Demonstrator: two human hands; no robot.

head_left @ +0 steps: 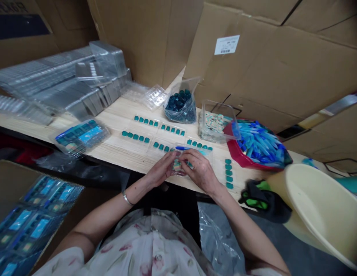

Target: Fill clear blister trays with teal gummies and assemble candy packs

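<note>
Left hand: [160, 169] fingers curled inward, partly closed, holding the left edge of a small clear blister tray [178, 167]; a metal bracelet [127, 198] sits on the wrist.
Right hand: [200, 171] curved over the same tray from the right, fingers bent and partly closed, its fingertips on the tray's top; the exact grip is partly hidden.
Tray position: raised slightly or resting at the near edge of the table, between both hands; pale and teal contents show through, mostly hidden by the fingers.
Pen: a blue pen [182, 148] lies just beyond the hands, touching the clear packaging there.
Work surface: a light wooden table [117, 153] runs across the view.
Teal pieces: small teal blocks [146, 122] stand in short rows on clear trays beyond the hands; a column of teal blocks [228, 172] lies to the right of the right hand.
Supplies on table: a clear bag of dark teal pieces [180, 105], a clear tub of pale pieces [213, 124], and a red bowl [231, 149] heaped with blue pieces.
Packaging: stacked clear trays [54, 82] stand at the far left; a filled pack [80, 137] lies nearer the hands.
Floor side: a cream plastic basin [319, 209] sits at right, beside a black-and-green item [261, 199].
Backdrop: cardboard sheets [270, 65] stand behind the table.
</note>
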